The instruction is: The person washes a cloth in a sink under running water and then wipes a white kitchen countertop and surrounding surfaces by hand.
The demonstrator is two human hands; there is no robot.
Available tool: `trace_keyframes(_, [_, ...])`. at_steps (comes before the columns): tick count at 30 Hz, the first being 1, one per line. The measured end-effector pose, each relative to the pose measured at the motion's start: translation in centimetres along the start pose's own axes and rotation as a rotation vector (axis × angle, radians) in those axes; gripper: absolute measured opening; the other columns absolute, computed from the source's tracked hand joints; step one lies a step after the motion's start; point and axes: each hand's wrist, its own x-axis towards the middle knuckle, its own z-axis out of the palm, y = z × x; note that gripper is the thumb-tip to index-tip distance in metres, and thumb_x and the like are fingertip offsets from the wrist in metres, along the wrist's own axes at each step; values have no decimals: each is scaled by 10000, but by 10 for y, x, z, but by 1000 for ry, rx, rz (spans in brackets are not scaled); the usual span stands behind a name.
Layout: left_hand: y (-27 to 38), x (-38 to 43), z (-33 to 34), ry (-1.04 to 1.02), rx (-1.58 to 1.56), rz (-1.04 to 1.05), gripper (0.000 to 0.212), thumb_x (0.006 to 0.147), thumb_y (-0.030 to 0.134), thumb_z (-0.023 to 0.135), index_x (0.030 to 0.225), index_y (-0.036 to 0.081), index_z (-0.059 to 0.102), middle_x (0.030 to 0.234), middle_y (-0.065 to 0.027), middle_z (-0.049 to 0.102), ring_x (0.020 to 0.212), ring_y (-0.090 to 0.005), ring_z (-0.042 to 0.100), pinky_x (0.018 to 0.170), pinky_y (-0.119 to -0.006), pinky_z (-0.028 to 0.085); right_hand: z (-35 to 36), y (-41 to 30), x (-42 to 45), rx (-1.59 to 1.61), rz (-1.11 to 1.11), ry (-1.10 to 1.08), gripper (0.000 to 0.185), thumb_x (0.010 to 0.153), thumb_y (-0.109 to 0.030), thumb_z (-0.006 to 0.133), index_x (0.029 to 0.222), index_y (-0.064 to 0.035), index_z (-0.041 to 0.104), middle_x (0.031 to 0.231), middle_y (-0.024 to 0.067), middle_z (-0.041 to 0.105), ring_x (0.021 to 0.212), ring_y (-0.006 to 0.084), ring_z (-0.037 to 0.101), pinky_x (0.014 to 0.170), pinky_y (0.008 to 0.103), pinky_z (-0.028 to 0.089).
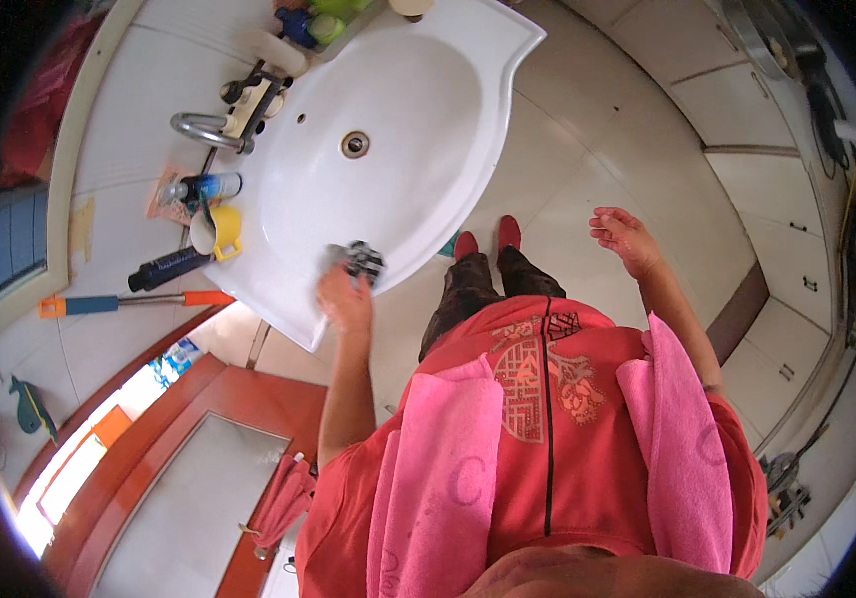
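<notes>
My left hand (346,299), blurred, is at the near edge of a white ceramic washbasin (413,97) and grips a grey and black cloth (362,261) against the rim. Away from the basin, my right hand (624,238) hangs over the floor with its fingers slightly bent and nothing in them. The basin holds no water, and its drain (355,144) shows. A pink towel (443,478) lies round my neck and hangs down both sides of my red shirt.
A chrome faucet (207,131), a spray can (215,187), a yellow mug (226,232) and a dark bottle (170,269) line the wall side. Green and blue bottles stand at the far end. White cabinets (764,187) are at the right, a red-framed door (189,478) at the lower left.
</notes>
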Motion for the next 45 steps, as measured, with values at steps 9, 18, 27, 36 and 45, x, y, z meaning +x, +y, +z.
trace_keyframes(9, [167,50,9,-157,-236,474,607,701,221,729,1248,155,476,1298,-93,421,1156,-327,410,928,-492,347,-23,25,-38,-21,-19,228,343,896,-273,545,1169,-66,552,1045,67,615,923,166,584,818,304,444])
trace_keyframes(18, [285,172,43,-81,-82,478,658,743,249,707,1297,73,400,1319,-161,382,1169,-346,411,904,-480,403,-33,68,-75,59,45,325,345,898,-265,541,1166,-49,544,1034,74,614,917,175,591,809,309,455])
trace_keyframes(27, [154,62,31,-98,-58,827,758,615,146,749,1298,77,428,1378,-142,380,1170,-342,418,929,-496,382,-50,88,-70,50,91,354,342,893,-260,544,1168,-58,547,1041,69,619,913,167,594,792,303,458])
trace_keyframes(36, [135,48,1,-347,-19,659,796,665,190,751,1356,93,367,1433,-164,302,1228,-362,382,984,-499,332,-67,93,-58,18,139,344,360,889,-262,548,1189,-63,541,1045,68,619,924,171,592,811,312,451])
trace_keyframes(45, [305,207,53,14,-84,500,636,746,259,699,1290,67,430,1332,-138,439,1211,-350,415,935,-472,413,-78,99,-58,16,180,296,373,891,-264,549,1202,-60,533,1061,82,613,931,184,586,819,321,448])
